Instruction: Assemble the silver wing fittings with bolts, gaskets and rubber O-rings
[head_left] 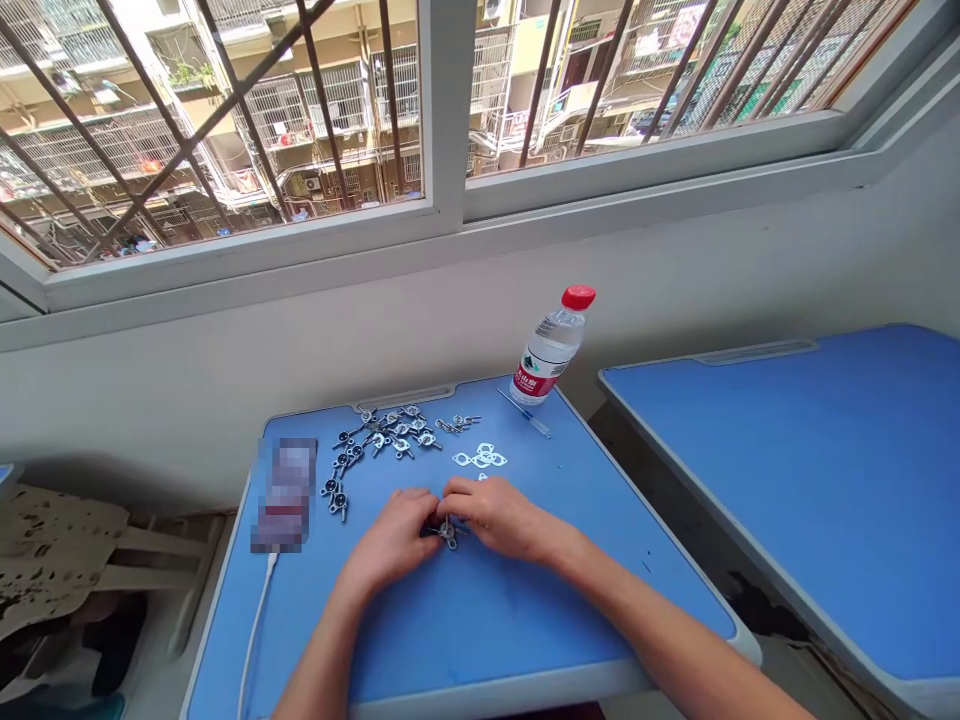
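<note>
Over the blue desk [480, 620], both hands meet at a small dark and silvery metal part [448, 535] with a ring-shaped lug. My left hand [401, 535] closes on its left side, thumb and fingers pressed together. From the right, my right hand [495, 512] pinches at the top of the same part; whether a smaller piece sits in its fingertips is hidden. Just beyond my right hand lie several thin flat metal plates [486, 455] with holes. Similar metal parts [397, 430] are spread in an arc behind my left hand, beside a little heap of screw-like pieces [456, 424].
A red-capped water bottle [551, 350] stands at the back right corner, with a thin pen-like tool [529, 415] in front. A blurred phone [286, 495] with a white cable [255, 630] lies at left. Another blue desk [825, 480] stands right, past a gap.
</note>
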